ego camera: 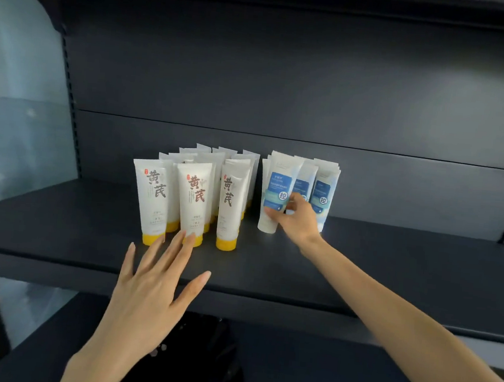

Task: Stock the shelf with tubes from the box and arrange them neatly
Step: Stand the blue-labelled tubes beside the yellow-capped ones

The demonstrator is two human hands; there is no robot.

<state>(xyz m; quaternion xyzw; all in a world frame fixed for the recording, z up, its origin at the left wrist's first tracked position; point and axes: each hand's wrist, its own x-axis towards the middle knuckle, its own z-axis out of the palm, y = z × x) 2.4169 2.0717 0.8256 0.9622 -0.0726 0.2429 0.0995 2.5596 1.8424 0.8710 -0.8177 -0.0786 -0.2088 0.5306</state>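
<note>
While the right hand (298, 217) pinches the front-left blue-labelled tube (275, 189) between thumb and curled fingers, the left hand (151, 285) lies open, its fingers straight and spread wide, holding nothing. Both groups of tubes stand cap-down on the dark shelf (390, 264), near its middle. To the left, the yellow-capped tubes (195, 198) form three files running toward the back panel (314, 89). Their white bodies bear large dark characters, and the front three face the viewer. To the right, across a narrow gap, the blue-labelled tubes (323, 194) stand packed together in several rows. The pinched tube is at the front-left corner of this group, its cap on the shelf surface. The left hand's longest fingertips overlap the yellow cap of the middle front tube; whether they touch it cannot be told. Beneath, a lower shelf (319, 379) carries a dark object (200, 354) too dim to identify.
</note>
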